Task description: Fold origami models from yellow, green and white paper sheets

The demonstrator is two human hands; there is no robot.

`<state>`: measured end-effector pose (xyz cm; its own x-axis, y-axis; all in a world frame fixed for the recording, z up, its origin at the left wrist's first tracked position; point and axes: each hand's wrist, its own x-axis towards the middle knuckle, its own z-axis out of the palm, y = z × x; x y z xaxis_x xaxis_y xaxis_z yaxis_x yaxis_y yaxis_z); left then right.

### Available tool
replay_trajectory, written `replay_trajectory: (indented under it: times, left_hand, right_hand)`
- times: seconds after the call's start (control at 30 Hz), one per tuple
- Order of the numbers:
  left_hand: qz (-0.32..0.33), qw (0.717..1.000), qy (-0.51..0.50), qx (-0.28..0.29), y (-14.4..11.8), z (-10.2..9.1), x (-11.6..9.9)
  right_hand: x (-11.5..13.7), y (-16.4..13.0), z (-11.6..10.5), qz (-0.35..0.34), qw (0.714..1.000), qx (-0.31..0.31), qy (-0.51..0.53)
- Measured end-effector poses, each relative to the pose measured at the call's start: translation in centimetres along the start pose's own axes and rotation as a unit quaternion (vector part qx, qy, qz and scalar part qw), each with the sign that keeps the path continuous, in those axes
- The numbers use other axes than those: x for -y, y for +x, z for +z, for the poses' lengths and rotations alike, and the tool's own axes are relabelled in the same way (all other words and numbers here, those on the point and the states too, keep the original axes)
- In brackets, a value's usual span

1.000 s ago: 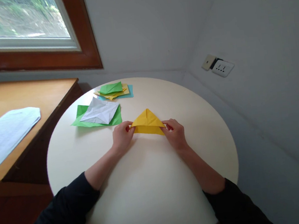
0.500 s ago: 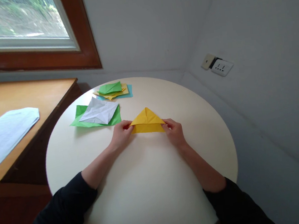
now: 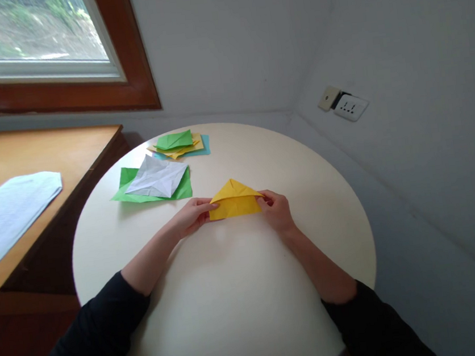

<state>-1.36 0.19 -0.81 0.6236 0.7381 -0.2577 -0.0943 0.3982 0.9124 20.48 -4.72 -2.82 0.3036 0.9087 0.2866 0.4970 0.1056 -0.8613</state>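
Pinching the yellow paper (image 3: 234,202) at both ends, the left hand (image 3: 190,216) and right hand (image 3: 276,210) hold it flat on the round bench (image 3: 233,293) (near its middle). Uneven pulling could make the fold go crooked.

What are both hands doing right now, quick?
Left hand: fingers pinched on the left corner of the yellow folded paper.
Right hand: pinched on its right corner.

Grey walls (image 3: 226,42), wood-framed window (image 3: 34,47) — daylight
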Motion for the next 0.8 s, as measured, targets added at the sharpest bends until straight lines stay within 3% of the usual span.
replay_trajectory:
  times: [0.23, 0.53, 0.8]
  left_hand:
    - [-0.001, 1.0, -0.004, 0.021, -0.01, -0.18, 0.19]
    - [0.005, 1.0, -0.013, 0.004, 0.36, -0.47, 0.56]
    - [0.018, 0.998, -0.012, -0.052, 0.42, -0.02, 0.92]
  right_hand:
    - [0.42, -0.1, -0.14, -0.024, 0.998, -0.014, -0.059]
    - [0.09, 0.01, 0.11, -0.021, 0.999, 0.028, -0.016]
    - [-0.38, 0.13, 0.25, -0.075, 0.995, 0.049, -0.042]
